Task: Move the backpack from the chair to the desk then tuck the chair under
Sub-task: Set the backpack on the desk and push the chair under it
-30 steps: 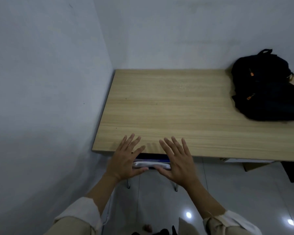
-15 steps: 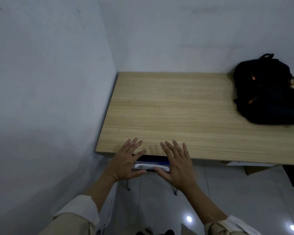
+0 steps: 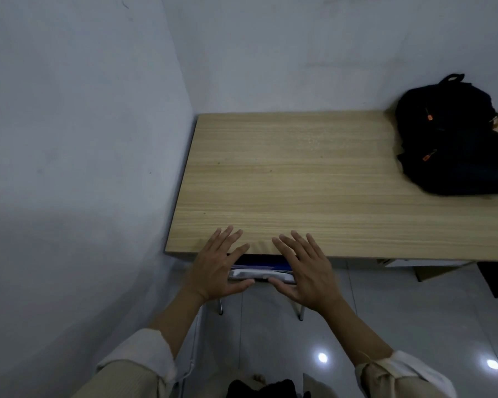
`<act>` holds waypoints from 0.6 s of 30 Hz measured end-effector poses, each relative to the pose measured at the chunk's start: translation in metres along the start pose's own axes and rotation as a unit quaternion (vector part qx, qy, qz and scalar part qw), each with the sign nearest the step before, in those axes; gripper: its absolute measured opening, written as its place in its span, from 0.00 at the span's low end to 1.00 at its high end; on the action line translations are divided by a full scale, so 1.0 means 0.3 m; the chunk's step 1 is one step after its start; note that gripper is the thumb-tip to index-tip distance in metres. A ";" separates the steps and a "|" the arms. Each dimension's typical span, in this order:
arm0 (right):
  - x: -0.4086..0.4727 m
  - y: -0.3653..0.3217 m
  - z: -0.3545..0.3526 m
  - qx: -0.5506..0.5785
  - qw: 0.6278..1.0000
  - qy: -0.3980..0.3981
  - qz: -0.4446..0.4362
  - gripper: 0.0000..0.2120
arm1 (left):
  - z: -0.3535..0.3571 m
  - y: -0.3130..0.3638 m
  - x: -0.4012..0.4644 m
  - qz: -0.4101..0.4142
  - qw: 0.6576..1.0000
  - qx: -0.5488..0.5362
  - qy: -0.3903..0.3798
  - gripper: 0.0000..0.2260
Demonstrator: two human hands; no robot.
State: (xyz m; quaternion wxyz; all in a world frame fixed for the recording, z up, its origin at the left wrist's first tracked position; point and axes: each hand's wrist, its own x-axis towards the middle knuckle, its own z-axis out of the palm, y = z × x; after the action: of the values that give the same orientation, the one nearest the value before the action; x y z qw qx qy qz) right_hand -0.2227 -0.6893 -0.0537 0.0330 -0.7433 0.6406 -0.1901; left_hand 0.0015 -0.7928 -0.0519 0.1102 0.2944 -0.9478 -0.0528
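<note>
We hold our left hand (image 3: pixel 216 270) and right hand (image 3: pixel 306 270) flat, fingers spread, gripping nothing, thumbs touching the white top edge of the blue metal-legged chair (image 3: pixel 261 272), mostly hidden beneath the light wood-grain desk (image 3: pixel 299 179). The black fabric backpack (image 3: pixel 454 139) lies on the desk's far right.

The desk (image 3: pixel 314 179) hides most of the chair (image 3: pixel 260 273). At three o'clock, the frame edge cuts off the backpack (image 3: pixel 454 145).

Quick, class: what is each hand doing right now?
Left hand: open, fingers spread, holding nothing.
Right hand: open, fingers spread, holding nothing.
</note>
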 end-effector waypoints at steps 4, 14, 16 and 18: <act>0.001 0.057 -0.035 -0.008 0.999 -0.030 -0.008 0.36 | 0.008 0.038 0.029 -0.001 1.000 -0.007 -0.009 0.32; -0.002 0.037 -0.049 -0.047 0.997 -0.049 0.047 0.38 | 0.014 0.043 0.030 0.019 1.000 -0.006 0.002 0.32; -0.002 0.035 -0.051 -0.057 0.996 -0.054 0.053 0.38 | 0.020 0.042 0.030 0.020 1.000 -0.006 0.008 0.32; 0.001 0.030 -0.052 -0.073 0.994 -0.061 0.058 0.39 | 0.023 0.038 0.031 0.018 1.000 -0.006 0.009 0.33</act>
State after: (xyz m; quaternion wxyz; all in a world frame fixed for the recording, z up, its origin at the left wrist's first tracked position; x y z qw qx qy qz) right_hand -0.2362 -0.6883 -0.0419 0.0291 -0.7155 0.6915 -0.0950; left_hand -0.0138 -0.7885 -0.0550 0.1214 0.2772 -0.9516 -0.0539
